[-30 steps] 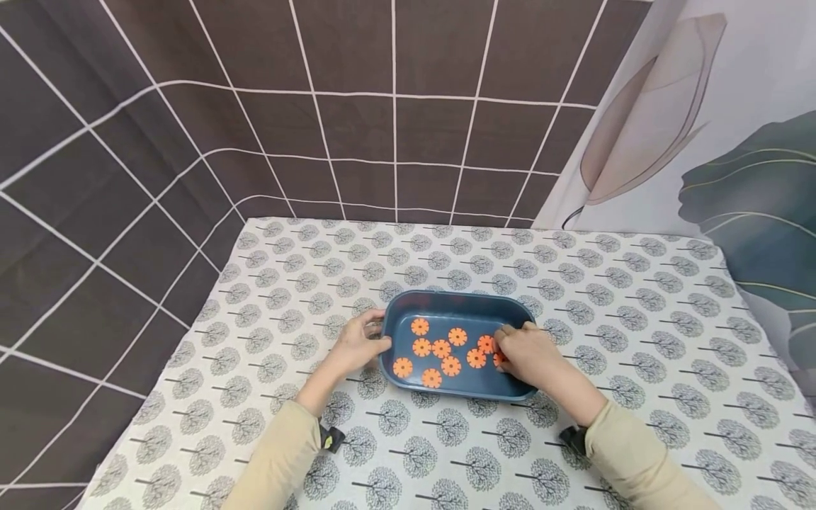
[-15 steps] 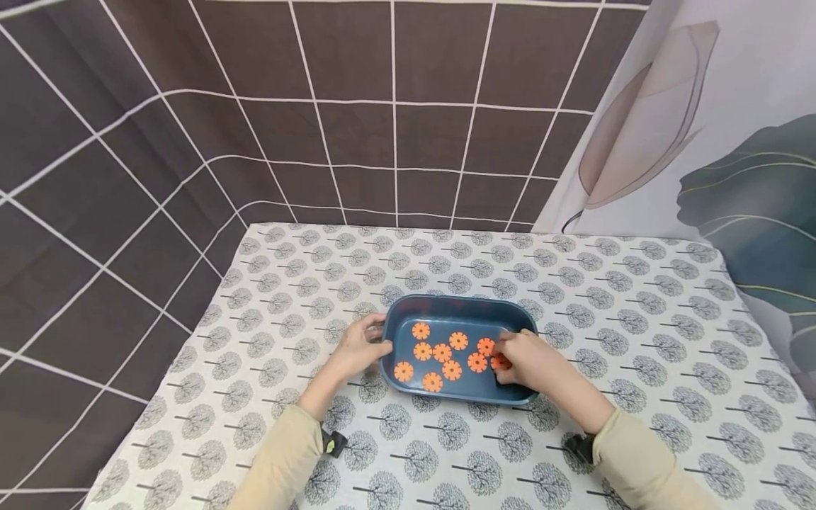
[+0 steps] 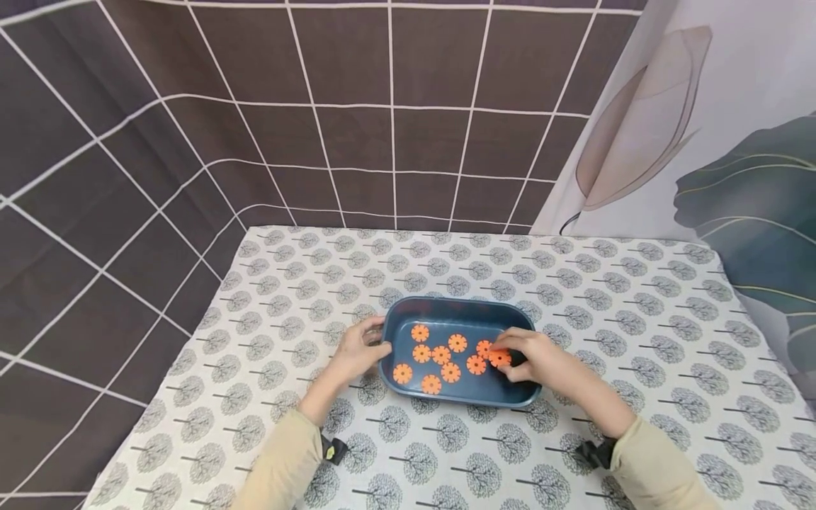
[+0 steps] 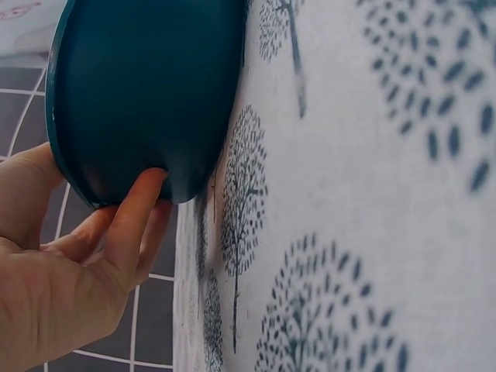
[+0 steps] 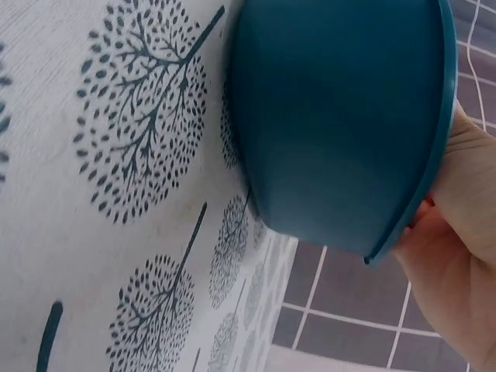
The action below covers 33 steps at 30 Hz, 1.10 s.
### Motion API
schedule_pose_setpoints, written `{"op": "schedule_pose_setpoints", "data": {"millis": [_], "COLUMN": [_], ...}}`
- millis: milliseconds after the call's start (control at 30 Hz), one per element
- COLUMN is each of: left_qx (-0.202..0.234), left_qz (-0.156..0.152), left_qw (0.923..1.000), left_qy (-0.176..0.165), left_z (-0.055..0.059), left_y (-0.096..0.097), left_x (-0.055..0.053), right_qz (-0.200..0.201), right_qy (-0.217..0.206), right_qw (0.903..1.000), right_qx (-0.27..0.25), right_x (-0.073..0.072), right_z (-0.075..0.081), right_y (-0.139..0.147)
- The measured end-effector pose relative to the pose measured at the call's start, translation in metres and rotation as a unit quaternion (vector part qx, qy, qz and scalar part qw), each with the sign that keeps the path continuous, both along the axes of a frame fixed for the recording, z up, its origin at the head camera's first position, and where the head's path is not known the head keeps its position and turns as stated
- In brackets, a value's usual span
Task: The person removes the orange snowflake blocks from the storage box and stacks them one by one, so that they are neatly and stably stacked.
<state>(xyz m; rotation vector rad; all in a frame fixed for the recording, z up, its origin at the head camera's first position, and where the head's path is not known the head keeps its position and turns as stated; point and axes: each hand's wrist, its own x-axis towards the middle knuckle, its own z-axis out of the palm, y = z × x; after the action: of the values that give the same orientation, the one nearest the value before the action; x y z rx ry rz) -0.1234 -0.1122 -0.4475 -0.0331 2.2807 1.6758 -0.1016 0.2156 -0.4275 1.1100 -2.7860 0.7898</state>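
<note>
Plainly, the blue tray [image 3: 465, 388] sits flat on the cloth-covered bench [image 3: 637, 340], its longer sides running left to right in front of the person. The left hand [image 3: 358, 347] holds the tray's left end, thumb at the rim and fingers against the outside of the wall; the left wrist view shows a fingertip pressed to that outer face. The right hand [image 3: 538, 354] reaches over the opposite end, its fingers bent down onto an orange disc [image 3: 499, 359] at the right of the tray floor. Its thumb stands well apart from the forefinger, leaving a wide gap, so the disc is touched and not pinched. In the right wrist view, the tray wall hides the fingertips.

Other orange discs [image 3: 441, 355], notched at the edge and holed in the middle, are spread over the tray floor. The nearest one [image 3: 484, 348] lies right against the touched disc; whether they overlap, I cannot tell. Pale sleeves [image 3: 280, 464] and black wristbands [image 3: 596, 454] show on both arms. Behind the bench hangs a dark backdrop [image 3: 433, 134] with white grid lines.
</note>
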Motion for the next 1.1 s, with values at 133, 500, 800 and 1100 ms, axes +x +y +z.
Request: {"op": "schedule_pose_setpoints", "data": {"millis": [133,500,800,1100], "left_qx": [-0.004,-0.005,-0.002,-0.010], "left_qz": [0.008,0.019,0.025,0.026], "left_qw": [1.0000,0.9998,0.9997,0.9995], "left_qy": [0.002,-0.002,-0.006,-0.013], "left_z": [0.000,-0.002,-0.003,-0.002], "left_y": [0.001,0.004,0.003,0.002], "left_x": [0.002,0.002,0.005,0.003], "right_qz": [-0.013,-0.102,-0.131,-0.130], "right_qy": [0.014,-0.024,0.015,0.025], "right_qw": [0.9993,0.9882,0.9812,0.9818], "right_qx": [-0.032,-0.111,-0.141,-0.137], "right_x": [-0.001,0.007,0.019,0.028], "right_z": [-0.002,0.000,-0.004,-0.015], "right_y": [0.008,0.039,0.059,0.069]}}
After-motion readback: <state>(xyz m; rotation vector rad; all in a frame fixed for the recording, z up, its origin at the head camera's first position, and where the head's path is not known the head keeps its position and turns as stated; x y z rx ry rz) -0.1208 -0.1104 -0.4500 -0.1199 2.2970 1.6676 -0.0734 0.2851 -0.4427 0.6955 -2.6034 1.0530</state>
